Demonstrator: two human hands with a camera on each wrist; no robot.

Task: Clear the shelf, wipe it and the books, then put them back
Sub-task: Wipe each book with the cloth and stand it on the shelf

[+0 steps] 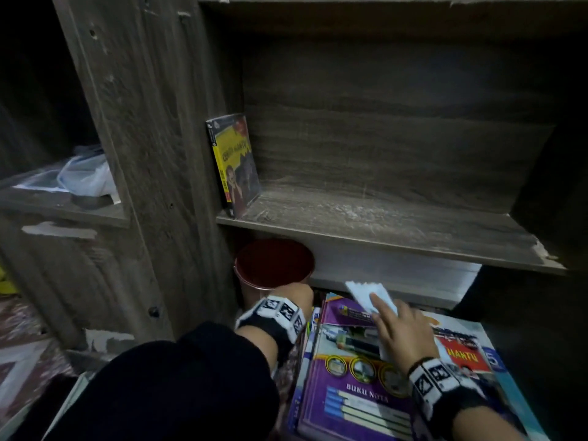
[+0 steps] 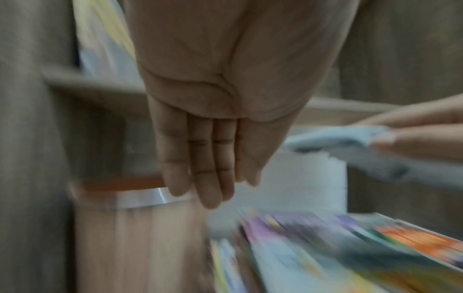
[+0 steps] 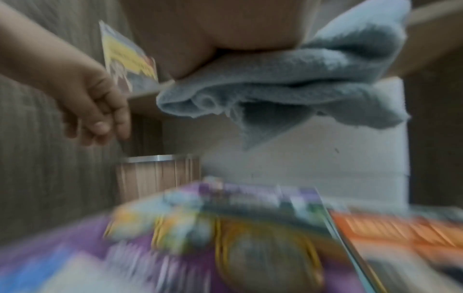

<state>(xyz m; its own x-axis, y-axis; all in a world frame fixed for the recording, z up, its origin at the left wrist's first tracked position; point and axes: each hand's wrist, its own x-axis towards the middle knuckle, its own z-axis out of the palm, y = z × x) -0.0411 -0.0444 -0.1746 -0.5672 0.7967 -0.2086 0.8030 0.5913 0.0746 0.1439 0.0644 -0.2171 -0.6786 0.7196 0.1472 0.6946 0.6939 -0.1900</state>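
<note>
Right hand [image 1: 401,333] pinching folded pale-blue terry cloth [image 1: 371,296], hovering over glossy purple notebook [image 1: 353,370] topping near floor stack of books [image 1: 496,386]. Left hand [image 1: 294,297] nearer stack's left edge, fingers straight in wrist view, holding nothing. Notebook long axis near-to-far. Grey wood-grain shelf [image 1: 381,224] far and above, dusty; one yellow-covered book [image 1: 234,163] upright at left.
</note>
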